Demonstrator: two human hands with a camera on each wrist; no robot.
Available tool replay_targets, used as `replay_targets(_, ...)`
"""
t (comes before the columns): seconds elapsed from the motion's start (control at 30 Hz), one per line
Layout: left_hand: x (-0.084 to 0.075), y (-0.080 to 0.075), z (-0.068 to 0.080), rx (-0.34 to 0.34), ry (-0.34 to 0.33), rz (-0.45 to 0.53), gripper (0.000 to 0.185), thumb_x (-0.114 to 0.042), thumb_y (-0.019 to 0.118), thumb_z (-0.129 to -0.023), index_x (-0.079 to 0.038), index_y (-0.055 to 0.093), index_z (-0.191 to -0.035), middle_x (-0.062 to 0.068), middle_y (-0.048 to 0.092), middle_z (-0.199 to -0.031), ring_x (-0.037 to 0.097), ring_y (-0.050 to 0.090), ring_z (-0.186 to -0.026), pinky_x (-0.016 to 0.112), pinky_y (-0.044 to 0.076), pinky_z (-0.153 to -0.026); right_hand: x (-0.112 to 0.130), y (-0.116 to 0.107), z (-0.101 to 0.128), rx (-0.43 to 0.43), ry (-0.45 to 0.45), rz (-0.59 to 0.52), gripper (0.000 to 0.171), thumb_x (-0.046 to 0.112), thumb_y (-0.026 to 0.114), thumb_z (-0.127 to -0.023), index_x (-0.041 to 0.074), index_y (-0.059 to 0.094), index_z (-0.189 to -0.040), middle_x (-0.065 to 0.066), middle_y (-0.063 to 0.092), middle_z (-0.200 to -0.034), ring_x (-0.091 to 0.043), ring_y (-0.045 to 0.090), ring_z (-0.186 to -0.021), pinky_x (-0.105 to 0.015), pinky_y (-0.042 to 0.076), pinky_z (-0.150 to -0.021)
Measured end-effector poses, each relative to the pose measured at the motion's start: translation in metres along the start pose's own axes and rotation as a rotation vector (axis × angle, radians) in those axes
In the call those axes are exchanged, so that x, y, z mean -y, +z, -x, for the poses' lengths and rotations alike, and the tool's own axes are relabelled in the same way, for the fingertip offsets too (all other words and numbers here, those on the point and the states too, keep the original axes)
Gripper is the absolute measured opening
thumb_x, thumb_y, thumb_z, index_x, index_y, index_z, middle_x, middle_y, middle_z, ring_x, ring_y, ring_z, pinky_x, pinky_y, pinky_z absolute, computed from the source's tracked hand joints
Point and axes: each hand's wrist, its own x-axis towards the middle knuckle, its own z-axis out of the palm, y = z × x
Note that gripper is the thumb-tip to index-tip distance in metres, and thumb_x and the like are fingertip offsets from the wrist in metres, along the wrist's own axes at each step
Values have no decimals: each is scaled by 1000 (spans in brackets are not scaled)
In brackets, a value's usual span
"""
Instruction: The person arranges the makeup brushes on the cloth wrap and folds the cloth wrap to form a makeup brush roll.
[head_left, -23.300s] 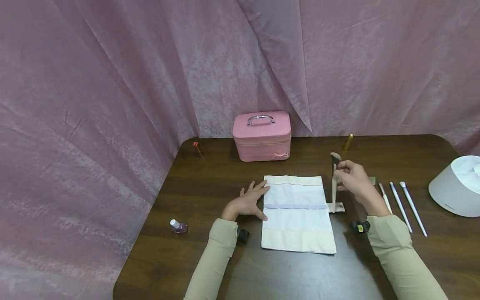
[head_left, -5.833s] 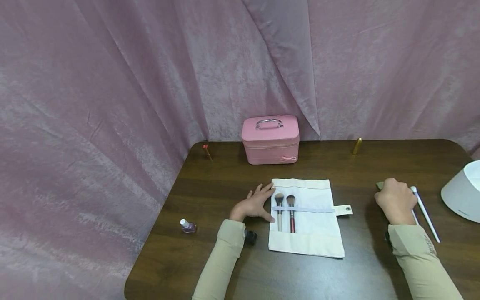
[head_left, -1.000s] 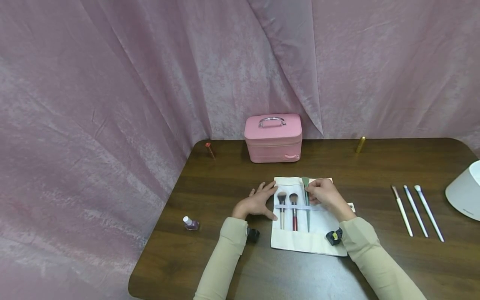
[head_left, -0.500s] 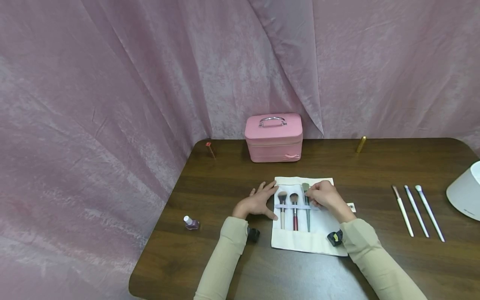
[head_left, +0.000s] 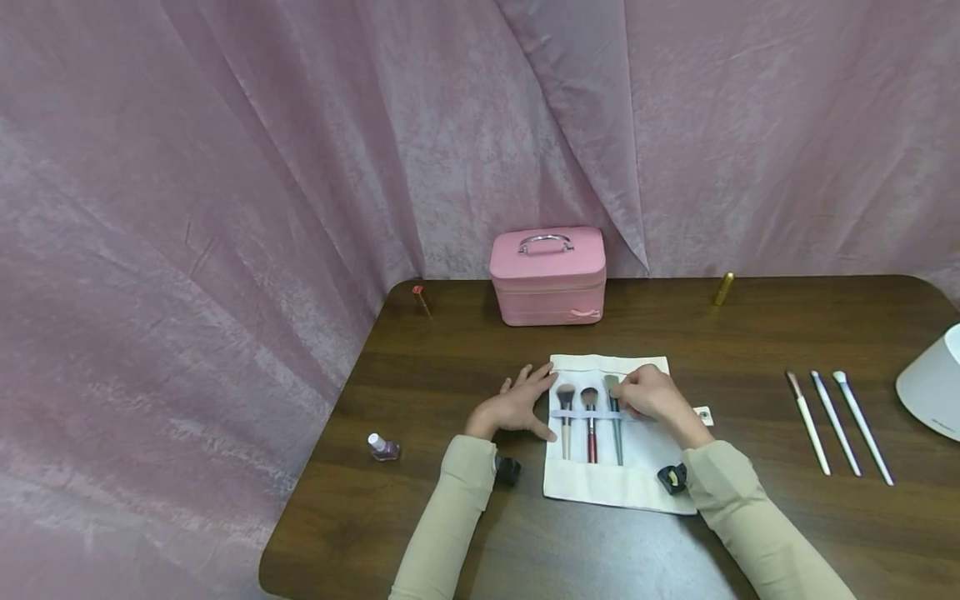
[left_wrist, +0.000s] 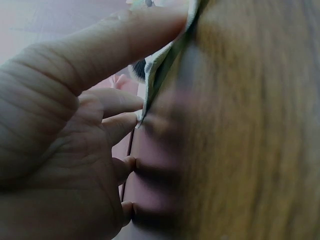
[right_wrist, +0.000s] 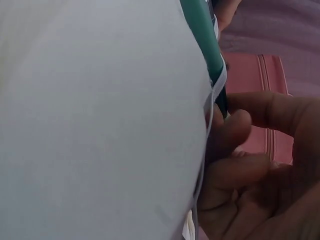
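A white cloth brush roll (head_left: 592, 487) lies unrolled, with a pale elastic band (head_left: 577, 414) across it. Under the band sit a makeup brush with a pale handle (head_left: 566, 442), one with a red handle (head_left: 592, 446) and a green makeup brush (head_left: 618, 442). My right hand (head_left: 654, 392) pinches the green brush just below its head; the right wrist view shows its green handle (right_wrist: 204, 35) passing under the band. My left hand (head_left: 513, 412) rests at the roll's left edge, thumb and fingers spread; the left wrist view shows the thumb (left_wrist: 115, 45) touching the cloth.
Three slim brushes (head_left: 846, 425) lie on the table at the right, beside a white round object (head_left: 933, 387). A pink case (head_left: 547, 283) stands at the back, between an orange-red tube (head_left: 422, 300) and a gold tube (head_left: 723, 288). Purple nail polish (head_left: 384, 448) lies left.
The roll held no brushes at first; two lay in it about six seconds ago. Over the last second my right hand has slid the green brush toward me under the band. My left hand stays put.
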Motion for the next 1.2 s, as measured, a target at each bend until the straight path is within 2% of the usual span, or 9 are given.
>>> replay_targets(0.1,0,0,1,3,4,-5,106,-26,90,-77,-12,26,-161,-1,8,-170,28,-3,-155,58,2,-120,-1,0,0,15,11,38,26,14,61,-90,7,61,-64,4,47,-52,-11,45,-54,-28,37,-56)
replay_targets(0.27,1,0,1,0,4,-16,106,-27,90,-78,-12,26,-162,-1,7,-170,28,-3,-155,58,2,-120,-1,-1,1,19,0,87,38,16,62,-92,13,52,-55,5,41,-51,-11,39,-51,-27,32,-52)
replay_targets(0.5,3,4,1,0,2,-7,106,-27,89,-79,-14,25,-162,-2,7,-170,27,-4,-155,57,2,-120,-1,-2,5,-2,-55,155,41,14,64,-93,11,53,-53,6,38,-51,-9,33,-48,-25,28,-48)
replay_targets(0.6,4,4,0,-3,8,-6,106,-26,89,-79,-14,25,-162,-1,6,-170,27,-4,-155,57,1,-120,0,-5,8,-16,-81,180,36,16,63,-94,7,60,-59,4,42,-53,-11,37,-51,-27,31,-49)
replay_targets(0.73,4,3,-1,-4,8,-6,106,-26,89,-79,-14,25,-162,-1,6,-170,27,-5,-155,57,1,-120,3,-12,13,-39,-145,202,27,17,62,-96,-1,72,-77,0,51,-60,-16,46,-57,-30,37,-53)
replay_targets(0.97,2,2,0,-4,4,-10,106,-26,90,-78,-13,26,-162,-1,7,-170,28,-4,-155,57,2,-120,-3,-23,16,-148,-290,228,20,13,63,-95,-3,74,-93,-11,70,-85,-26,61,-78,-40,49,-70)
replay_targets(1.07,2,1,0,-6,6,0,106,-25,90,-78,-12,26,-162,0,7,-170,28,-4,-155,57,1,-120,-8,-29,17,-195,-279,198,22,11,61,-96,-7,72,-101,-18,70,-95,-32,62,-87,-47,50,-77)
replay_targets(1.2,1,1,1,-3,5,5,106,-25,90,-78,-12,26,-162,-1,7,-170,28,-4,-155,57,0,-120,-16,-37,19,-242,-221,167,27,13,60,-98,-10,66,-112,-25,67,-104,-38,62,-93,-52,50,-80)
